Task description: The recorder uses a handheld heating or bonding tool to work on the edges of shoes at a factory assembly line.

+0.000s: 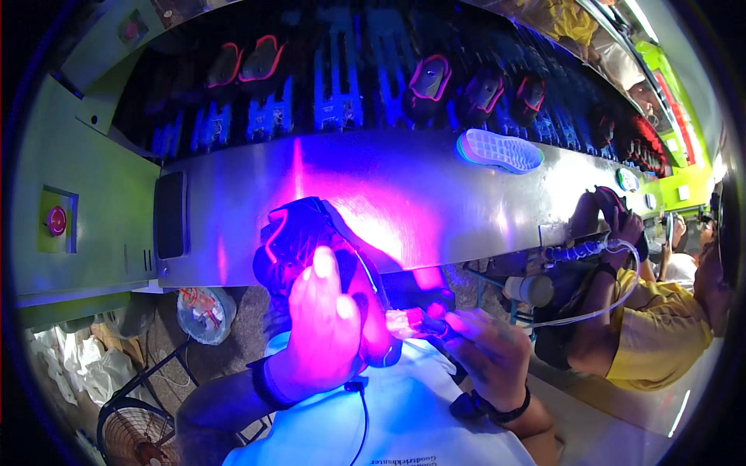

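Note:
A dark shoe upper (pixel 299 225) is gripped in my left hand (pixel 318 338), at the near edge of the metal table. Its rim has a thin light line, and strong blue and pink light washes over it. My left fingers are wrapped over its side, and part of the shoe is hidden behind them. My right hand (pixel 493 353) is closed on the handle of a brush (pixel 406 321). The pale bristles point left and lie at or very near the shoe's lower side; I cannot tell whether they touch.
A pale shoe sole (pixel 501 151) lies on the metal table (pixel 256 167). Beyond, a dark rack conveyor carries several shoes (pixel 430 78). A lined bin (pixel 206 314) and a fan (pixel 138 435) stand at left. On the right, a co-worker in yellow (pixel 660 334) handles a dark shoe.

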A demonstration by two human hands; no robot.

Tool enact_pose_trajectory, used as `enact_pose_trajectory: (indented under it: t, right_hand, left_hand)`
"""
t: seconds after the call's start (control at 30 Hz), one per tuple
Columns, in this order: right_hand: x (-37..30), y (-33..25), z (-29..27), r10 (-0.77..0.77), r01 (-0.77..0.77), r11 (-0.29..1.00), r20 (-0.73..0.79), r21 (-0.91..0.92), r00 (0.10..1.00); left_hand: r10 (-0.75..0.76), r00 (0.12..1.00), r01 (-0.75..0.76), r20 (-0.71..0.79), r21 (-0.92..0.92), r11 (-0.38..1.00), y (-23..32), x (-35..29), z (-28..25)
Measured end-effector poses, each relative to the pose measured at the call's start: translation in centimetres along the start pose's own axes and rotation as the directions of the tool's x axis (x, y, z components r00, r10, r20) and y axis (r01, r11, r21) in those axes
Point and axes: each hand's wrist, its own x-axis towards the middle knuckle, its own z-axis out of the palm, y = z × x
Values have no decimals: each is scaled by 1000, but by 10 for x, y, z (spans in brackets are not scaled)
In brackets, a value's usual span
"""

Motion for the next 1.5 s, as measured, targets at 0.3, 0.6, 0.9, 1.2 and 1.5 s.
enact_pose_trajectory:
  t: [0.3, 0.6, 0.9, 1.2, 1.5]
  right_hand:
    - [31, -2, -1, -394, 331, 905, -234, -267, 889]
    - [85, -11, 5, -498, 423, 845, -194, -328, 845]
    - [105, 30, 93, -236, 232, 971, -380, -58, 894]
    - [118, -31, 64, -285, 292, 956, -150, 22, 947]
    - [109, -44, 52, -107, 111, 993, -98, 41, 989]
  left_hand:
    - [-127, 990, 133, 56, -117, 984, -6, 62, -2]
    - [-163, 936, 275, 313, -358, 892, -48, 105, -32]
    - [-95, 889, 207, 448, -208, 956, -122, 107, -55]
    - [-88, 919, 243, 385, -375, 895, -123, 42, -74]
    - [73, 865, 305, 497, -635, 710, -113, 10, -81]
